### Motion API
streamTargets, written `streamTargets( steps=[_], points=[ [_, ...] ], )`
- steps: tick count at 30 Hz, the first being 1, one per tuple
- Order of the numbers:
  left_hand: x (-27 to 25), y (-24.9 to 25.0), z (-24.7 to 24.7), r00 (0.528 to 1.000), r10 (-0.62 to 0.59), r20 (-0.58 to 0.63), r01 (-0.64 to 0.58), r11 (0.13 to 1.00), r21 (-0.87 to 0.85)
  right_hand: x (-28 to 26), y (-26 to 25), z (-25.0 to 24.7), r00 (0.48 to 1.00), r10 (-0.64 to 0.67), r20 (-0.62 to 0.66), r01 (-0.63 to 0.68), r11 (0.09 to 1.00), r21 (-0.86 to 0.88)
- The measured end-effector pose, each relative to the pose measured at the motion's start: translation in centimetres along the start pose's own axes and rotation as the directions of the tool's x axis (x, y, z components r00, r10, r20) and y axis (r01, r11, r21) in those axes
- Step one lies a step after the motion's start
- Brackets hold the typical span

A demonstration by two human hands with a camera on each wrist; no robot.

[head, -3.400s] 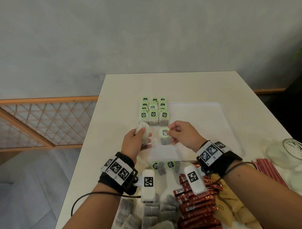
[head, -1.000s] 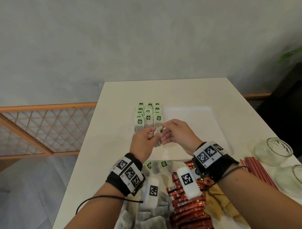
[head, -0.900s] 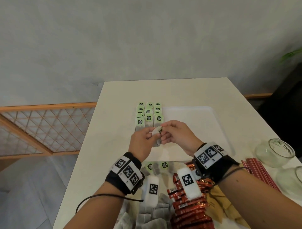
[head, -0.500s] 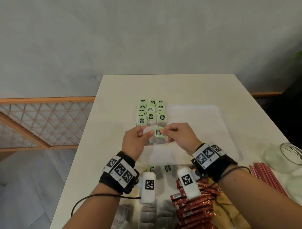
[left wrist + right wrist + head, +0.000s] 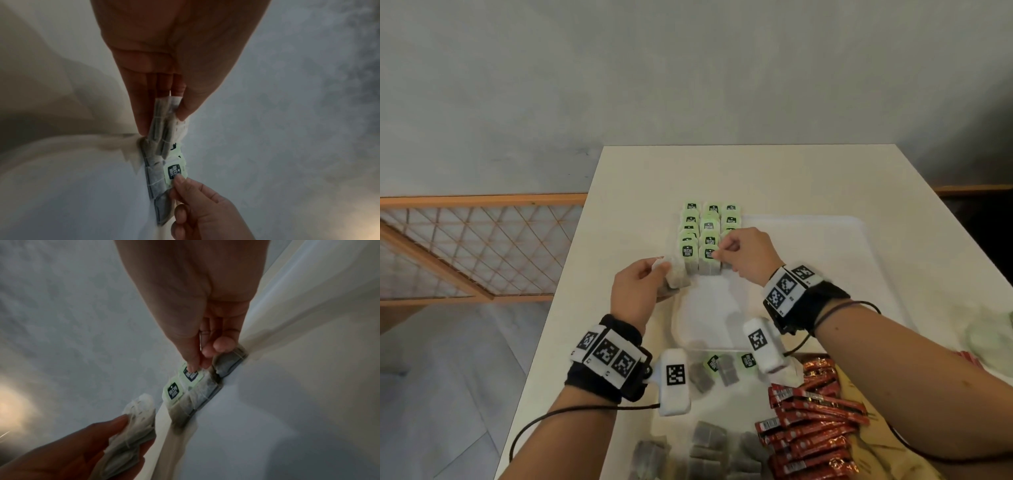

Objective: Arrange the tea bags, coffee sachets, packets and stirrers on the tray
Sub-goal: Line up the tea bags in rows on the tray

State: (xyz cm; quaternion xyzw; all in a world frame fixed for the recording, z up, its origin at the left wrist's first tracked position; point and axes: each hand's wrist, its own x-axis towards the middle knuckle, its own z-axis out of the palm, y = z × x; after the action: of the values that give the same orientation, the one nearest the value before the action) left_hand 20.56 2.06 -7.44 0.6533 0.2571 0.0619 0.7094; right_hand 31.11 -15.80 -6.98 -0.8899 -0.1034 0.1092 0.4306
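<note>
From the head camera I see my left hand (image 5: 637, 291) gripping a few tea bags (image 5: 675, 275) at the tray's (image 5: 825, 260) left edge, on the bench (image 5: 756, 171). My right hand (image 5: 748, 255) pinches a green tag (image 5: 709, 253) in the near row of standing bags (image 5: 705, 233). Coffee sachets (image 5: 811, 428) lie near right.

Left wrist camera: my fingers (image 5: 141, 104) and thumb clamp the bags (image 5: 164, 120).

Right wrist camera: thumb and fingertip (image 5: 205, 363) hold the tag (image 5: 190, 374).
</note>
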Motion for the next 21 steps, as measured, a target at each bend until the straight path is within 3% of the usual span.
streamTargets(
  steps=[8, 14, 17, 21],
  points=[
    [-1.0, 0.3, 1.2, 0.999, 0.004, 0.046, -0.004, 1.000, -0.010, -1.0, -0.2, -1.1, 0.997, -0.017, -0.070, 0.021, 0.998, 0.054],
    [-2.2, 1.1, 2.9, 0.993, 0.040, 0.109, -0.044, 0.999, 0.031, -4.3, -1.2, -2.4, 0.996, -0.054, 0.074, 0.036, 0.976, 0.216],
    [-3.0, 1.6, 3.7, 0.987, 0.064, 0.147, -0.073, 0.996, 0.051, -5.5, -1.1, -2.9, 0.996, -0.065, 0.065, 0.048, 0.971, 0.236],
    [-3.3, 1.8, 3.7, 0.986, 0.143, 0.081, -0.154, 0.974, 0.163, -6.8, -0.7, -3.7, 0.999, -0.031, 0.007, 0.029, 0.967, 0.252]
  ],
)
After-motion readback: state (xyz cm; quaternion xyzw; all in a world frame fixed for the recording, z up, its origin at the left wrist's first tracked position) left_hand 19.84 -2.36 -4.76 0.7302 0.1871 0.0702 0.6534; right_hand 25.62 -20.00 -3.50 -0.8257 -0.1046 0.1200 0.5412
